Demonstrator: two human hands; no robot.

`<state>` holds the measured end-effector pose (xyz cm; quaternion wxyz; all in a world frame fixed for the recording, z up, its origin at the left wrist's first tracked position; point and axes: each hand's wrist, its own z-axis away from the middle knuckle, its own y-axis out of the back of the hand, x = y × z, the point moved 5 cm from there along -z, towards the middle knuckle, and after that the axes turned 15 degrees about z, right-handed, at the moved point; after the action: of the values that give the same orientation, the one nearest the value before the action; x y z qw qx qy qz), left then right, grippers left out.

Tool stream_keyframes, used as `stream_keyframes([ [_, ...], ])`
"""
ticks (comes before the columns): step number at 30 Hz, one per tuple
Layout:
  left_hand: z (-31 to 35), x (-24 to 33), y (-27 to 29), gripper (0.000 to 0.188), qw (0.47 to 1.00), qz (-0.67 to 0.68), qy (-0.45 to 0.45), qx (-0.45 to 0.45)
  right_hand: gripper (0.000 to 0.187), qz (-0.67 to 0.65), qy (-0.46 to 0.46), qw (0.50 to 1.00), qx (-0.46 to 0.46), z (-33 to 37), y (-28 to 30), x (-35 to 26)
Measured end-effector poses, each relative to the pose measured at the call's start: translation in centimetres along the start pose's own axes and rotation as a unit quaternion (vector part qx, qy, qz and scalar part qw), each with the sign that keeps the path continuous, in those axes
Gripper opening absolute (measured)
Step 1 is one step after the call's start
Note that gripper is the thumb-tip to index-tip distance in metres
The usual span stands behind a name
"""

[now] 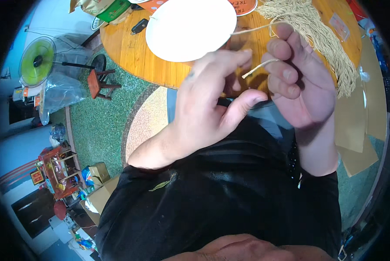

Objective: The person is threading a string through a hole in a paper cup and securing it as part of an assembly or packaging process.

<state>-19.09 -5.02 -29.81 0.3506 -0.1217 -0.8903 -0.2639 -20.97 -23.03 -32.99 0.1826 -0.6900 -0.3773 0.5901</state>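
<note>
A round white disc lies on the wooden table. From a hole near its right edge a beige cord runs to my right hand. The fingers of that hand are curled around the cord, palm turned toward me. The cord's loose end sticks out from them toward my left hand. Between the disc and the loose end is my left hand, back upward, its thumb and fingers apart with nothing visible in them. Some of its fingertips are blurred and partly hidden.
A thick bundle of beige cords hangs over the table's right side. Black keys lie left of the disc; a green and tan bag stands behind them. Flattened cardboard is at right, a stool and fan at left.
</note>
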Motion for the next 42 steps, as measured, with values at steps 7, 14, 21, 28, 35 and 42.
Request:
stream_keyframes([
  [7,1.1,-0.8,-0.5,0.008,0.992,0.109,0.064,-0.017,0.034,0.092,-0.027,0.993,0.072,1.0,1.4,1.2],
  [14,-0.1,0.6,-0.2,0.004,0.996,0.058,0.020,-0.057,0.059,0.449,0.137,0.816,0.338,3.8,-0.1,0.3],
  [21,-0.6,1.0,0.1,0.007,0.993,-0.031,-0.006,-0.112,0.025,0.589,0.169,0.776,0.148,3.9,-1.9,2.5],
  [28,-1.3,0.3,1.6,0.018,0.984,-0.105,-0.092,-0.108,0.012,0.704,0.246,0.664,0.056,1.7,-1.4,0.7],
  [35,-3.5,-2.6,1.4,0.038,0.962,-0.260,-0.058,-0.063,0.005,0.442,0.031,0.790,0.423,-4.2,0.8,-4.9],
  [42,-2.9,-2.3,3.6,0.023,0.982,-0.131,0.080,-0.112,0.011,0.712,0.394,0.549,0.189,-0.8,-0.1,-0.8],
])
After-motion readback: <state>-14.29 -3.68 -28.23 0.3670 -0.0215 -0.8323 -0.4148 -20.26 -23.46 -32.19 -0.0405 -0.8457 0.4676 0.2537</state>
